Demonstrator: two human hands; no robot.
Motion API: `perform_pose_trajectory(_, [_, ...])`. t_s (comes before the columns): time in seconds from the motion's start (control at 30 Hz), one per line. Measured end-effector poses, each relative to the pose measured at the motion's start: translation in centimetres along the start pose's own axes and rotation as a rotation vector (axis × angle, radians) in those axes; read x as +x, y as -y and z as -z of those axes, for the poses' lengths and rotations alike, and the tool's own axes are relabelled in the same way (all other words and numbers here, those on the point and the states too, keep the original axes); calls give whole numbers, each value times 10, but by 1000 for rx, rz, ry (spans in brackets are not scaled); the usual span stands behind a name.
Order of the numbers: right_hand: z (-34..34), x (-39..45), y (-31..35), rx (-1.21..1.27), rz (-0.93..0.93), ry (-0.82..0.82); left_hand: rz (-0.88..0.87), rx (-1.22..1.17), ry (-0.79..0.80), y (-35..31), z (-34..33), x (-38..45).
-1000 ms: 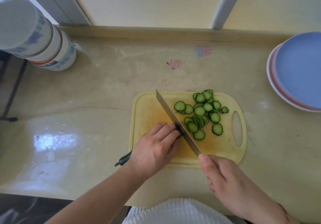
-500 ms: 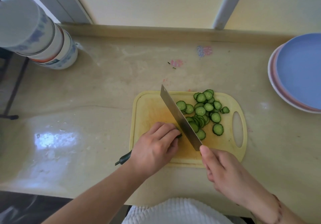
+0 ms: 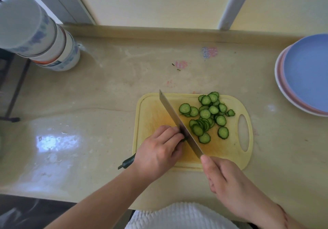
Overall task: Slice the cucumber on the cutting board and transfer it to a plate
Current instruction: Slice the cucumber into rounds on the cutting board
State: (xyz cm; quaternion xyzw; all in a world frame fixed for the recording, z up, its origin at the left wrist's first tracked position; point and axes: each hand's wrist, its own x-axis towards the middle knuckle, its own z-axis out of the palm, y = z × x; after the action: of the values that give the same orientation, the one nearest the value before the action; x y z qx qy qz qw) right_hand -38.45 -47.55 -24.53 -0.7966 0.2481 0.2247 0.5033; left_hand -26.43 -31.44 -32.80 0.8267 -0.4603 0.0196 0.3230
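A yellow cutting board (image 3: 229, 156) lies on the counter. Several green cucumber slices (image 3: 207, 115) are heaped on its right half. My left hand (image 3: 159, 150) curls over the uncut cucumber and hides most of it; only the dark stem end (image 3: 126, 163) pokes out past the board's left edge. My right hand (image 3: 223, 177) grips the handle of a cleaver whose blade (image 3: 179, 122) stands edge-down on the board against my left fingertips. A blue plate (image 3: 308, 72) tops a stack at the right edge.
A tall stack of white and blue bowls (image 3: 40, 38) stands at the back left of the beige counter (image 3: 99, 104). A pink plate (image 3: 282, 86) sits under the blue one. A raised ledge runs along the counter's back. White cloth shows at the bottom.
The cleaver rose a little half a second ago and has come back down beside my left fingers. My left hand still holds the cucumber in the same place.
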Motion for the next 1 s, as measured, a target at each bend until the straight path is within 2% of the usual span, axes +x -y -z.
perform_pose_trajectory(0.4, [9,18,-11,79,-56,-15,7,7,2,-1,-1,-2])
perform_pose_trajectory(0.6, [10,6,-2,98,-15,34,14,-16,-4,0,1,-1])
perform_pose_trajectory(1.0, [4,-4,5,6,0,27,3,-28,-16,0,1,2])
